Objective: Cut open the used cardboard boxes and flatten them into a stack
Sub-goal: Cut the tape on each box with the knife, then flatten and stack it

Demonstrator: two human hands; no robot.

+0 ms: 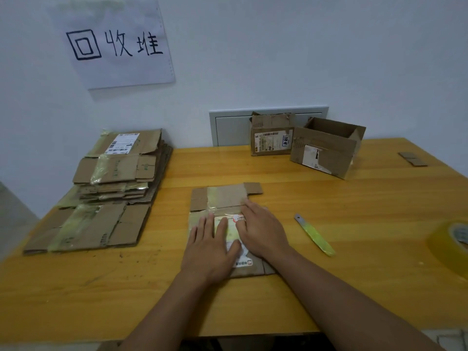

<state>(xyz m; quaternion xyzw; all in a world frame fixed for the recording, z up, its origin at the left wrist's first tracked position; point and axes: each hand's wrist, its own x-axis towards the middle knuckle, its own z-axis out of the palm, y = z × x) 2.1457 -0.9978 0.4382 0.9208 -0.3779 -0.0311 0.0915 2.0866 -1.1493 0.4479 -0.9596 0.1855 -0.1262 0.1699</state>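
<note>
Soft, even indoor light with a cool bluish cast on the wall [278, 59]. Faint shadows sit close under the forearms. A mild sheen crosses the wooden table [329, 198]. The wide-angle lens bows the table edges (strongest at the corners), and the tape roll [450, 247] at the right edge looks blurred.

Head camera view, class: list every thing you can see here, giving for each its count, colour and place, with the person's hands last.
flattened box: one, brown, table centre, under both hands
stack of flattened boxes: one, brown, table left
standing boxes: two, brown, table back, by the wall
cutter: one, yellow-green handle, right of the flattened box
tape roll: one, yellowish, right edge
cardboard scrap: one, brown, far right
paper sign: one, white, on wall
table: one, yellow wood
left hand: pressing flat
right hand: pressing flat
</note>
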